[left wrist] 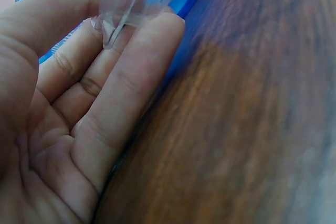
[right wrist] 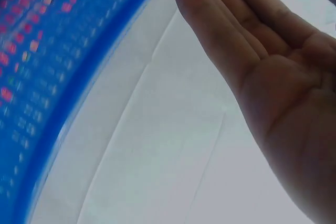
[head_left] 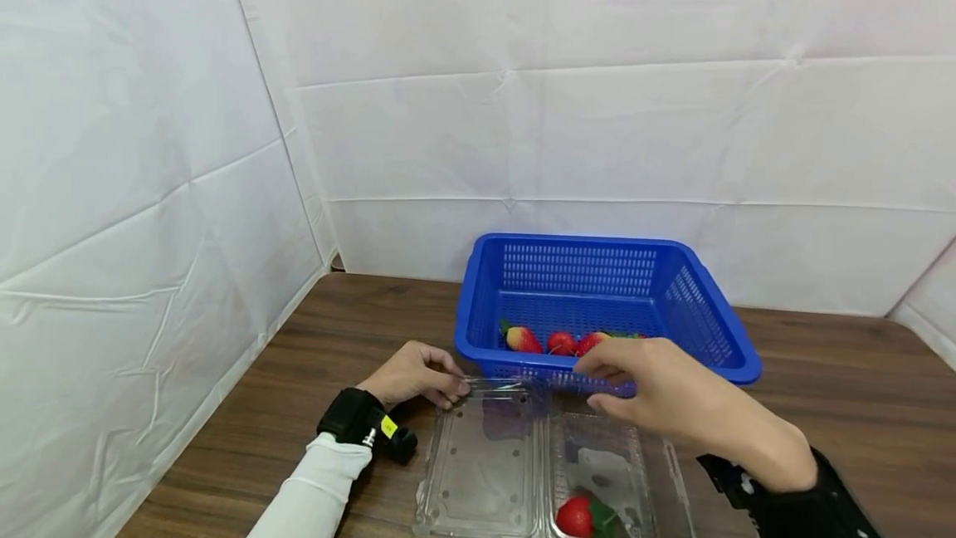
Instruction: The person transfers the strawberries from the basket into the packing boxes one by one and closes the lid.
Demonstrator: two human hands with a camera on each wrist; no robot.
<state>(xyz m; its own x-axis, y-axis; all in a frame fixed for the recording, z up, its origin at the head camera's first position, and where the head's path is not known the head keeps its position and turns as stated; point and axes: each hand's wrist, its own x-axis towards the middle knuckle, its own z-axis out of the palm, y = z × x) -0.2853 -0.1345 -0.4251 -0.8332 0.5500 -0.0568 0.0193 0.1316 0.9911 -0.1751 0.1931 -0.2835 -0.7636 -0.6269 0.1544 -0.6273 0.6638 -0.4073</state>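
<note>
A clear plastic clamshell box (head_left: pixel 489 463) lies opened out on the table, with a red strawberry (head_left: pixel 575 516) in its right half. My left hand (head_left: pixel 418 376) pinches the far left corner of the box between thumb and fingers; the clear plastic edge (left wrist: pixel 123 11) shows between them in the left wrist view. Over the far end of the box's right half, at the front wall of a blue basket (head_left: pixel 575 243), hovers my right hand (head_left: pixel 650 376). Its fingers (right wrist: pixel 210 35) extend nearly straight in the right wrist view, with nothing seen in the palm.
Several strawberries (head_left: pixel 523 339) lie along the near side inside the basket, partly hidden by its rim. Behind the brown wooden table (head_left: pixel 373 305) hangs a white sheet (head_left: pixel 418 139), with another along the left side.
</note>
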